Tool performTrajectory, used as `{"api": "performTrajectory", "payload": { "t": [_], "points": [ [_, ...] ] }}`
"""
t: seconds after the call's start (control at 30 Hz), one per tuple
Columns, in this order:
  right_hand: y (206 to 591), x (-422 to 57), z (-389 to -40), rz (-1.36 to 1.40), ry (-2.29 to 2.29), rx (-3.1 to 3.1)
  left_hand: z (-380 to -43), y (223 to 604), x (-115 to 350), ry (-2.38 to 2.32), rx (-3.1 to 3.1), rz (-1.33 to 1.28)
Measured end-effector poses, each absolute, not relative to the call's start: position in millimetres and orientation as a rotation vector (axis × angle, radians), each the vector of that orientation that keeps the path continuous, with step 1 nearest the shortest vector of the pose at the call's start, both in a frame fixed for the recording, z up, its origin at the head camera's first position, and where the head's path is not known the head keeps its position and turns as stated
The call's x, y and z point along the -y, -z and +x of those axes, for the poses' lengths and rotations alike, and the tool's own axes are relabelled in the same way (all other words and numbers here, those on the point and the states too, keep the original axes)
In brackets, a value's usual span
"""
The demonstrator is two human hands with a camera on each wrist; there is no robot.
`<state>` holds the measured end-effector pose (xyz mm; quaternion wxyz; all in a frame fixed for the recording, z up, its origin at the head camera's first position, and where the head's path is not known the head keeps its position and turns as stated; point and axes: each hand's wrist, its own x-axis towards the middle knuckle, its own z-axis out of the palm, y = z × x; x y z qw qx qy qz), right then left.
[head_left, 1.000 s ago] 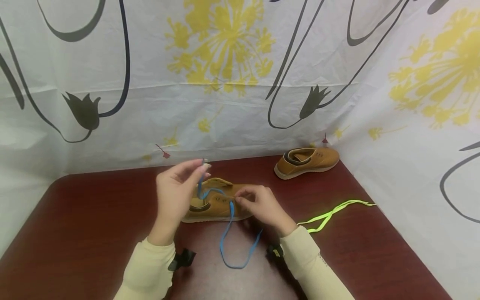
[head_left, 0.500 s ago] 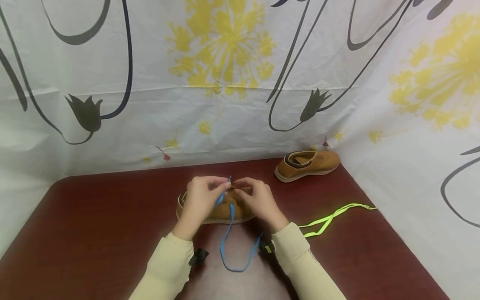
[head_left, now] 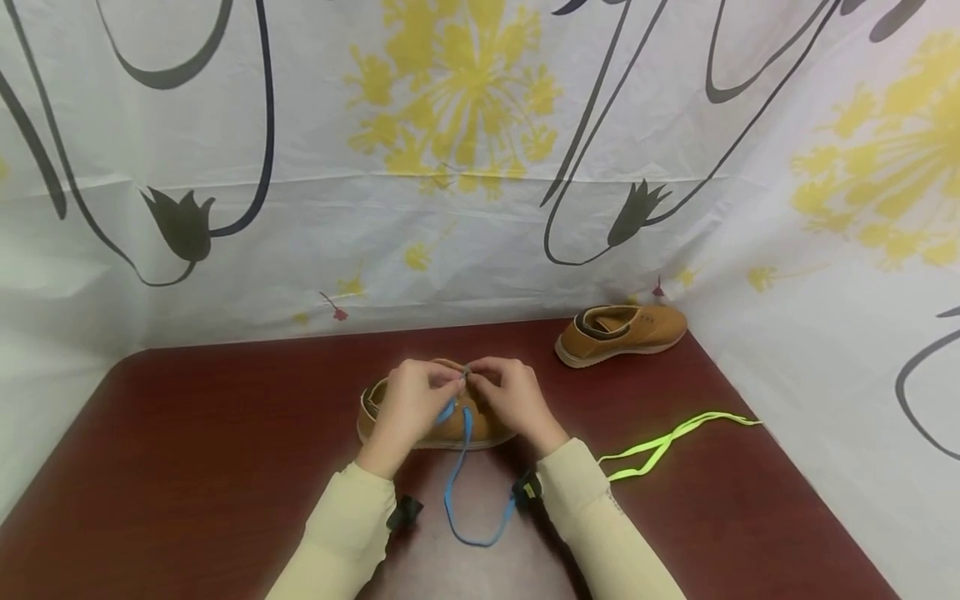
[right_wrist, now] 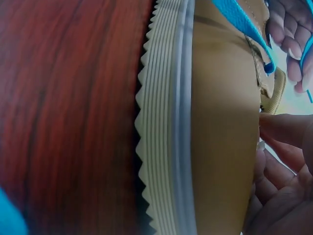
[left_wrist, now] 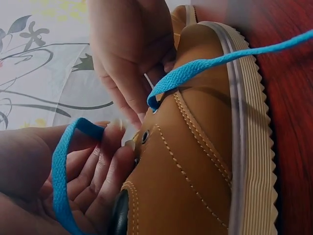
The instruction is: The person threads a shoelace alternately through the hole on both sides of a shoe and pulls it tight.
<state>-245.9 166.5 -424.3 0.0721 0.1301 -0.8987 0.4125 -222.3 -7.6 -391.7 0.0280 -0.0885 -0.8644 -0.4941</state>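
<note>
Dark red table [head_left: 225,442]; white flower-print sheet [head_left: 465,208] behind.

Shoe [left_wrist: 205,127]: tan, stitched, pale ridged sole; upright on table [head_left: 225,433], toe right in head view.
Lace [left_wrist: 178,76]: flat, blue; through an eyelet, one run looped before shoe, another pinched in left hand [head_left: 408,400].

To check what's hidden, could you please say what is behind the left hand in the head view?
The near shoe: its heel shows beside the left hand; whatever the hand covers cannot be seen.
</note>
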Motion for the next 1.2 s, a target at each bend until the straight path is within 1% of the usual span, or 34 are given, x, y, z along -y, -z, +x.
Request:
{"api": "performTrajectory", "payload": {
  "t": [0.37, 0.7, 1.2],
  "points": [
    [430.9, -167.7, -254.1, 0.330, -1.389, 2.698, -231.3, 403.2, 5.1, 1.414, 2.742, -0.309],
    [434.8, -165.7, -255.4, 0.345, -1.380, 2.691, -235.9, 407.5, 1.9, 1.340, 2.783, -0.173],
    [435.5, -166.3, -255.1, 0.324, -1.410, 2.694, -238.2, 409.8, 0.2, 1.308, 2.795, -0.118]
  ]
}}
